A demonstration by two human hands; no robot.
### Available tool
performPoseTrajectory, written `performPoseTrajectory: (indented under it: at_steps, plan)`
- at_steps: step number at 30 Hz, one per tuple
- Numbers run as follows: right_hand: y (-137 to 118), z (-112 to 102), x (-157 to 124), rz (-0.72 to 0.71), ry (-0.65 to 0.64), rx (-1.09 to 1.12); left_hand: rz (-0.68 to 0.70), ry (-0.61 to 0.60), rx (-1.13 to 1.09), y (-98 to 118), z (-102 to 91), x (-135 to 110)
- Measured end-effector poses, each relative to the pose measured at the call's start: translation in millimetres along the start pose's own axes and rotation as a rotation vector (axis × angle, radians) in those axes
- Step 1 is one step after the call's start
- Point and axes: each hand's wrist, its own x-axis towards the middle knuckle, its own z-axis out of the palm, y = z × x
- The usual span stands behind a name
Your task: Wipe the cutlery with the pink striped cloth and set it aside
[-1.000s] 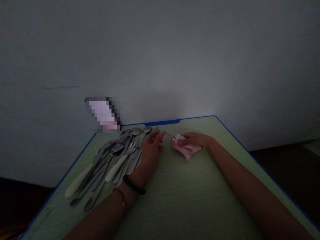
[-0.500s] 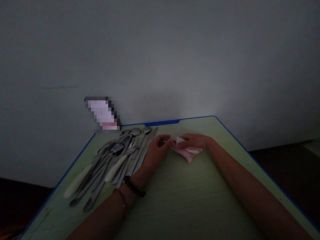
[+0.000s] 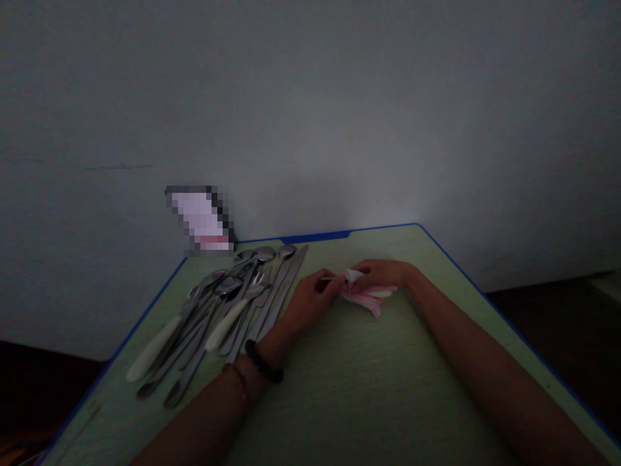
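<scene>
A pink-and-white striped cloth (image 3: 363, 300) is bunched around a white-handled utensil (image 3: 382, 294), whose handle end sticks out at the right. My right hand (image 3: 381, 274) is closed over the cloth from above. With fingers pinched, my left hand (image 3: 314, 299) grips the utensil's other end at the cloth's left side; a thin pale edge shows between the fingers. The head of this utensil is hidden, so its kind is unclear. Left of my left hand lies a fork with a white handle (image 3: 227, 323), among metal spoons (image 3: 228, 285) and flat knives (image 3: 291, 275).
The pale green table (image 3: 369, 388) has a blue rim and stands against a grey wall (image 3: 310, 116). At the back left, a blurred-out device with a bright screen (image 3: 198, 217) leans on the wall. Another thick white handle (image 3: 155, 349) lies near the left edge.
My left hand has shifted slightly right, closer to my right hand. The cloth is bunched differently, and its hanging corner has moved a little right.
</scene>
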Motion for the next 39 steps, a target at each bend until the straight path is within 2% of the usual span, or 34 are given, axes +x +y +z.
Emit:
performPoseTrajectory:
  at_steps: [15,39]
  plan:
    - [-2.3,0.3,-0.9,-0.008,-0.021,-0.127,0.049,-0.032,0.158,-1.1,-1.6,1.1]
    - [-1.3,0.8,-0.6,0.017,-0.033,-0.034,0.034,-0.068,0.218,-2.4,-1.1,1.5]
